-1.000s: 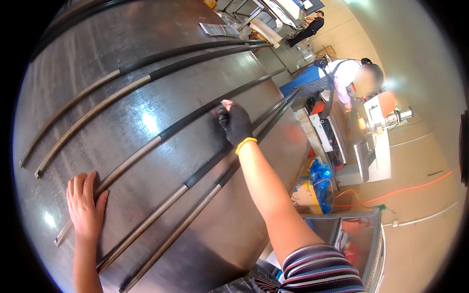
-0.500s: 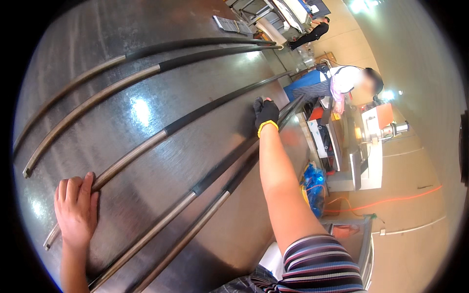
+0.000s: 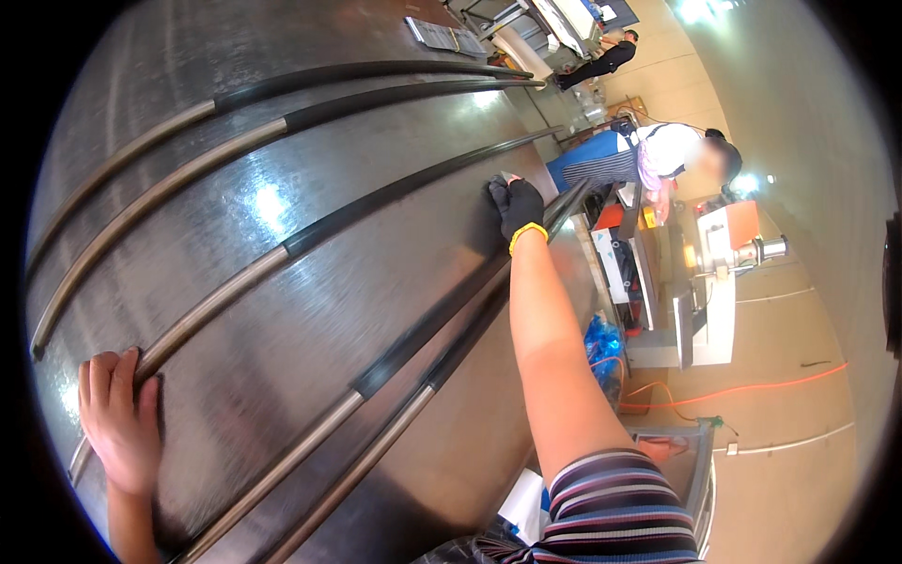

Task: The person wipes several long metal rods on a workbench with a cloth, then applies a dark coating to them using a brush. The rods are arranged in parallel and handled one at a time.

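Five long metal tubes with black sleeves over their far portions lie across a dark metal tabletop (image 3: pixel 395 254). My bare left hand (image 3: pixel 119 418) is closed over the near, bare metal end of the middle tube (image 3: pixel 221 299). My right hand (image 3: pixel 517 207), in a black glove with a yellow cuff, rests toward the table's far right. It lies between the middle tube's black sleeve (image 3: pixel 395 195) and the two nearer sleeved tubes (image 3: pixel 395 365). Its fingers are curled against something dark grey that I cannot make out. Two other tubes (image 3: pixel 169 188) lie beyond the middle one.
A person in a striped apron (image 3: pixel 601 167) bends over a workbench machine (image 3: pixel 695 282) past the table's right edge. Another person in dark clothes (image 3: pixel 601 66) stands farther back. A flat printed bundle (image 3: pixel 444 38) lies at the table's far end. An orange cord (image 3: pixel 752 383) hangs along the wall.
The view has shifted a little, so the tubes appear farther left. My left hand stays on the middle tube's end. My gloved hand has moved slightly right and away.
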Motion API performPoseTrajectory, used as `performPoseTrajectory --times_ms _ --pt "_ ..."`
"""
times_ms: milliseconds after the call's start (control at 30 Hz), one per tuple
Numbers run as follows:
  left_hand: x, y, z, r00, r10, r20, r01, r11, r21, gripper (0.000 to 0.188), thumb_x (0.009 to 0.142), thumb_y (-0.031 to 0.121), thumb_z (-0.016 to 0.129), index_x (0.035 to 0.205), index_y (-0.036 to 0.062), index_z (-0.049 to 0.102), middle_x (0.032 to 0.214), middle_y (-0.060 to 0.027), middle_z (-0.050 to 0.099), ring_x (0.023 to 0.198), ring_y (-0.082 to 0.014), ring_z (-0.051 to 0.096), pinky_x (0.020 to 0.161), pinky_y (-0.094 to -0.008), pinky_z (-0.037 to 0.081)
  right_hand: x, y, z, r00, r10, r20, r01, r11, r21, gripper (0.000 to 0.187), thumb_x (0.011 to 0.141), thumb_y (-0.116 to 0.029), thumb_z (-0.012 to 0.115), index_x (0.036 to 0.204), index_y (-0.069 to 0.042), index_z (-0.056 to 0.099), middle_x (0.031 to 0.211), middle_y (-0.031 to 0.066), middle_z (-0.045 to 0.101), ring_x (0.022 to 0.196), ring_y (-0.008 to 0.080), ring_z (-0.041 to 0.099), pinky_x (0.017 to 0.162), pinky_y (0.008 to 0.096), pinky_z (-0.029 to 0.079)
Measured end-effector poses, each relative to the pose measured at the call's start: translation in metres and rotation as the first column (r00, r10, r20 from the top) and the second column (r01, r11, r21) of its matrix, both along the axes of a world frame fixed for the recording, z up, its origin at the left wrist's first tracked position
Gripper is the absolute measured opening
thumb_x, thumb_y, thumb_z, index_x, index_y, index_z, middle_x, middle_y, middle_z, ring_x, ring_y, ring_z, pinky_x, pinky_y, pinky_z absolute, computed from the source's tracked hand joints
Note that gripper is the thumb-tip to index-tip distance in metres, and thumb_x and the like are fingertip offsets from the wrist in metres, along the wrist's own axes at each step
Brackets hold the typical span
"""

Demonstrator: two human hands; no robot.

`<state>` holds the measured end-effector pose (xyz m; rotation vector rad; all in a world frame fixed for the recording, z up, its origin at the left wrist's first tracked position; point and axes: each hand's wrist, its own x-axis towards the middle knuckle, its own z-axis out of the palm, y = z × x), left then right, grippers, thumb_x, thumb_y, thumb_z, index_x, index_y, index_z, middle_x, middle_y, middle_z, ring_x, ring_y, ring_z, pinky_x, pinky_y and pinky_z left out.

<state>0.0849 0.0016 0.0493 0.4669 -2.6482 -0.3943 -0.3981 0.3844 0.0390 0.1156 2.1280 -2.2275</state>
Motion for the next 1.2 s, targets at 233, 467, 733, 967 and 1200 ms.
performPoseTrajectory --times_ms 233,467,733,967,1200 --pt "0.002 -0.007 -0.011 1.000 -0.011 -0.021 0.012 0.999 0.043 0.030 0.069 -0.001 0.068 0.098 -0.0022 0.060 0.092 -0.0146 0.054 0.085 -0.0316 0.054 0.075 -0.0401 0.045 -0.006 0.003 0.002 0.999 -0.032 -0.007 0.033 0.999 0.044 0.021 0.088 -0.005 0.049 0.103 0.004 0.060 0.095 0.0125 0.064 0.085 0.0216 0.064 0.068 0.0277 0.059" --pt "0.002 -0.011 -0.015 1.000 0.026 0.014 -0.026 1.000 0.000 0.023 0.080 0.002 0.061 0.103 -0.0023 0.057 0.097 -0.0182 0.053 0.090 -0.0355 0.051 0.078 -0.0415 0.043 0.000 -0.004 0.006 1.000 -0.016 0.000 0.016 0.999 0.038 0.020 0.088 -0.005 0.048 0.101 0.004 0.061 0.093 0.0121 0.065 0.080 0.0215 0.066 0.068 0.0279 0.059" --pt "0.001 -0.009 -0.008 0.998 -0.043 -0.041 0.044 0.999 0.013 0.022 0.076 -0.002 0.062 0.097 -0.0034 0.057 0.092 -0.0176 0.054 0.086 -0.0352 0.051 0.076 -0.0422 0.043 -0.001 -0.011 0.004 0.999 -0.020 -0.038 0.023 0.996 0.090 0.019 0.088 -0.005 0.049 0.100 0.004 0.060 0.091 0.0114 0.064 0.078 0.0191 0.064 0.067 0.0274 0.058" --pt "0.005 -0.014 -0.007 0.994 -0.099 -0.046 0.102 0.993 0.063 0.022 0.073 -0.002 0.065 0.093 -0.0037 0.060 0.104 -0.0171 0.062 0.104 -0.0339 0.059 0.086 -0.0410 0.049 0.032 -0.022 0.012 0.986 0.136 0.096 -0.147 0.981 0.126 0.017 0.089 -0.011 0.054 0.100 0.000 0.059 0.089 0.0096 0.065 0.072 0.0161 0.063 0.064 0.0274 0.055" --pt "0.032 -0.003 0.001 0.962 -0.244 0.123 0.223 0.961 0.162 0.044 0.072 -0.005 0.061 0.116 -0.0025 0.053 0.132 -0.0209 0.051 0.126 -0.0360 0.047 0.108 -0.0516 0.032 0.122 -0.050 0.043 0.909 0.387 0.156 -0.412 0.775 0.479 0.015 0.090 -0.011 0.049 0.095 -0.001 0.058 0.083 0.0071 0.063 0.066 0.0131 0.060 0.062 0.0261 0.052"
